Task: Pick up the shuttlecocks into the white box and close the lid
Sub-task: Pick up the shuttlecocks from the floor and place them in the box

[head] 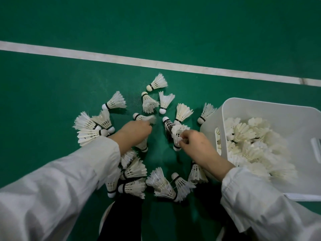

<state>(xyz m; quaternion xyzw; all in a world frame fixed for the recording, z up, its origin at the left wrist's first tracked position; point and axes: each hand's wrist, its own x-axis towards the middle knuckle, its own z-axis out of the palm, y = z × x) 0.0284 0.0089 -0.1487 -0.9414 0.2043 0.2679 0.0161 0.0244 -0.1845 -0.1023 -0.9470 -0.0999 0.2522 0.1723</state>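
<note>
A green court floor (156, 23) filled the frame, crossed by a white line (121, 60) slanting from the left edge down to the right edge. Two pale sleeves reached up from the bottom corners, the left sleeve (60, 185) at lower left and the right sleeve (269, 206) at lower right, with a dark trouser leg (125, 218) between them at the bottom edge. The white box (260, 108) stood open at the right of the frame, heaped with boxed shuttlecocks (251, 141). The loose shuttlecocks (116, 101) lay in a rough ring on the floor at centre, left of the box, some overlapping at the left and below the wrists. The left hand (137, 130), at centre, had its fingers curled onto the feather skirt of the centre shuttlecock (143, 117), which lay on its side with its cork pointing left; the fingertips themselves were hidden. The right hand (198, 145), just right of centre and near the box's near corner, pinched the feathers of the frayed shuttlecock (178, 134) between thumb and bent fingers, its cork pointing toward the bottom of the frame. A dark-skirted shuttlecock (168, 126) lay just beside that one, on its left.
</note>
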